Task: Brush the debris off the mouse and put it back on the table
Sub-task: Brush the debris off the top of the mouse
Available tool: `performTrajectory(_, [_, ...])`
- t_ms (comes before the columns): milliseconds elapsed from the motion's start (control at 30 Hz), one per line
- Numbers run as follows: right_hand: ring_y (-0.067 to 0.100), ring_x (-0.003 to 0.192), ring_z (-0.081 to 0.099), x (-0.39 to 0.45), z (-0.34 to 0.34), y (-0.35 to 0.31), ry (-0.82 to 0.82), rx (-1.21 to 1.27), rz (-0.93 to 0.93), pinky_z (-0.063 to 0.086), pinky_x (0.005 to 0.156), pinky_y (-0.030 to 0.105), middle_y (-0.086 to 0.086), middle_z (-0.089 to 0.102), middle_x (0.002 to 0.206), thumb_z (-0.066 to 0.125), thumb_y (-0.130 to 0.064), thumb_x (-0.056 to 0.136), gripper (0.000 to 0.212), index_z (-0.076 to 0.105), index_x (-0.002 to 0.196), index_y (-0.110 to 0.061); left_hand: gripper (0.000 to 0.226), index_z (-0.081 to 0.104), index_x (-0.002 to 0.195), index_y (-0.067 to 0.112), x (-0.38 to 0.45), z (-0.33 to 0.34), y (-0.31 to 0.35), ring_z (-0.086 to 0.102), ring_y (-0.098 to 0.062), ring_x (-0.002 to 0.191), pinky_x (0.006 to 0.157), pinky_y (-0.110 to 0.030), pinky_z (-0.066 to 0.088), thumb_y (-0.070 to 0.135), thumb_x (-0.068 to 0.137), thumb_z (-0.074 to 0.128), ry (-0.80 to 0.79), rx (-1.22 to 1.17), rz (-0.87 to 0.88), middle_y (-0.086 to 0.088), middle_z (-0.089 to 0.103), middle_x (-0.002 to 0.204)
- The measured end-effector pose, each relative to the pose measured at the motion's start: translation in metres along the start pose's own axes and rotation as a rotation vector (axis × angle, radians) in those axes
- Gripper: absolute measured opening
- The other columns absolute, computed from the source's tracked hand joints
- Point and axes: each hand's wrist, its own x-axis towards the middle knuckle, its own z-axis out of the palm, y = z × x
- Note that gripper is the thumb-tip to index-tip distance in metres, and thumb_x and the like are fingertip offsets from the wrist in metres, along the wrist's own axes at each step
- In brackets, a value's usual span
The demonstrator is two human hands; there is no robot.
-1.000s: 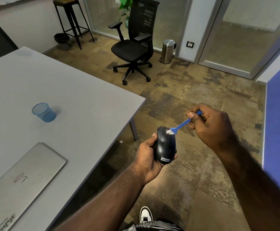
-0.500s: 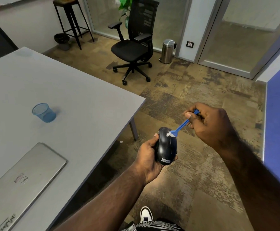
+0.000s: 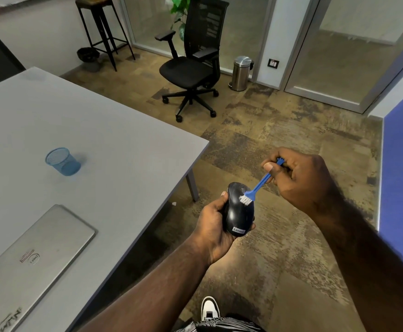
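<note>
At the far left a closed silver laptop (image 3: 31, 257) with stickers on its lid lies flat on the grey table (image 3: 114, 130). Farther back on the same tabletop stands a small blue mesh cup (image 3: 62, 161), upright and well apart from the laptop. Beyond the table's corner, on the mottled brown carpet (image 3: 279, 236), sit a black mesh office chair (image 3: 193, 65) on castors and, to its right, a small steel pedal bin (image 3: 241, 73) by the glass partition.

My left hand (image 3: 216, 227) is out past the table edge, over the floor, wrapped closed around a black rounded computer mouse (image 3: 238, 210). I hold it from its left side and underneath, with its top towards me and a white brand label at its near end. The mouse is off the table, held in the air.

The white bristles of a small blue plastic brush (image 3: 255, 188) rest on the upper right part of the mouse's shell. Its thin handle slants up and right into my right hand (image 3: 301, 177), which is closed around the handle, thumb pressed along it.

Below, one white and black shoe (image 3: 210, 309) shows on the carpet.
</note>
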Motion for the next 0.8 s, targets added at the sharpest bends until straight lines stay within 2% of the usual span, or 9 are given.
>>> performTrajectory(167, [0.024,0.054,0.060,0.0011,0.0022,0.0022,0.074,-0.032,0.029,0.050,0.048,0.040,0.005,0.065,0.064,0.061,-0.015,0.096,0.010,0.071,0.094,-0.014,0.049,0.055,0.132,0.006,-0.0006,-0.0001,0.0005,0.064,-0.033,0.080,0.068,-0.041,0.056,0.039,0.101,0.036,-0.017,-0.009,-0.004,-0.020,0.064,0.109])
performTrajectory(200, [0.022,0.053,0.060,0.0006,0.0021,0.0021,0.059,-0.014,0.020,0.050,0.048,0.039,0.005,0.064,0.063,0.061,-0.015,0.095,0.009,0.071,0.093,-0.015,0.049,0.055,0.132,0.006,-0.0004,0.0003,0.0009,0.064,-0.033,0.080,0.068,-0.041,0.056,0.040,0.101,0.036,-0.018,-0.007,-0.003,-0.020,0.064,0.108])
performTrajectory(233, [0.016,0.051,0.057,0.0001,0.0020,0.0017,0.039,0.007,0.004,0.049,0.046,0.036,0.003,0.063,0.062,0.062,-0.014,0.095,0.009,0.070,0.091,-0.016,0.050,0.055,0.131,0.005,-0.0001,0.0004,0.0012,0.064,-0.032,0.080,0.068,-0.040,0.056,0.040,0.101,0.036,-0.017,-0.004,-0.003,-0.020,0.064,0.108])
performTrajectory(300, [0.014,0.053,0.055,0.0000,0.0024,0.0022,0.018,0.017,-0.016,0.039,0.041,0.018,-0.003,0.060,0.059,0.063,-0.012,0.094,0.009,0.068,0.089,-0.018,0.051,0.055,0.131,0.005,0.0003,0.0003,0.0014,0.063,-0.032,0.080,0.068,-0.040,0.057,0.040,0.101,0.036,-0.013,0.004,-0.001,-0.020,0.063,0.108])
performTrajectory(367, [0.008,0.056,0.054,0.0017,0.0039,0.0031,0.046,-0.018,0.003,0.033,0.042,0.013,-0.008,0.056,0.058,0.063,-0.012,0.094,0.008,0.068,0.090,-0.016,0.050,0.055,0.132,0.006,0.0001,0.0002,0.0011,0.063,-0.032,0.081,0.067,-0.039,0.057,0.040,0.101,0.036,-0.017,0.003,-0.003,-0.019,0.063,0.109])
performTrajectory(433, [0.006,0.055,0.052,0.0028,0.0054,0.0032,0.079,-0.032,0.023,0.032,0.043,0.014,-0.011,0.052,0.056,0.063,-0.012,0.095,0.008,0.069,0.092,-0.015,0.048,0.055,0.131,0.007,0.0003,0.0001,0.0014,0.064,-0.032,0.080,0.066,-0.039,0.057,0.039,0.101,0.036,-0.022,-0.002,-0.006,-0.019,0.064,0.107])
performTrajectory(567, [0.008,0.051,0.051,0.0019,0.0053,0.0021,0.022,0.023,-0.024,0.033,0.042,0.014,-0.011,0.053,0.057,0.062,-0.012,0.095,0.009,0.067,0.090,-0.017,0.050,0.055,0.131,0.005,0.0014,-0.0003,0.0030,0.063,-0.032,0.079,0.066,-0.039,0.057,0.040,0.101,0.036,-0.017,0.013,0.002,-0.019,0.064,0.104])
performTrajectory(667, [0.011,0.044,0.044,0.0037,0.0081,0.0046,0.084,-0.030,0.027,0.036,0.041,0.026,-0.007,0.053,0.056,0.061,-0.015,0.096,0.009,0.069,0.093,-0.018,0.049,0.056,0.131,0.005,0.0018,-0.0003,0.0031,0.064,-0.032,0.079,0.066,-0.039,0.057,0.039,0.101,0.038,-0.029,0.005,-0.001,-0.019,0.064,0.105])
performTrajectory(800, [0.018,0.049,0.049,0.0034,0.0065,0.0051,0.056,0.011,-0.005,0.038,0.042,0.029,-0.001,0.057,0.057,0.062,-0.013,0.095,0.009,0.068,0.090,-0.017,0.050,0.056,0.131,0.004,0.0018,0.0001,0.0037,0.064,-0.032,0.078,0.067,-0.039,0.057,0.040,0.101,0.037,-0.043,0.002,0.003,-0.020,0.063,0.106])
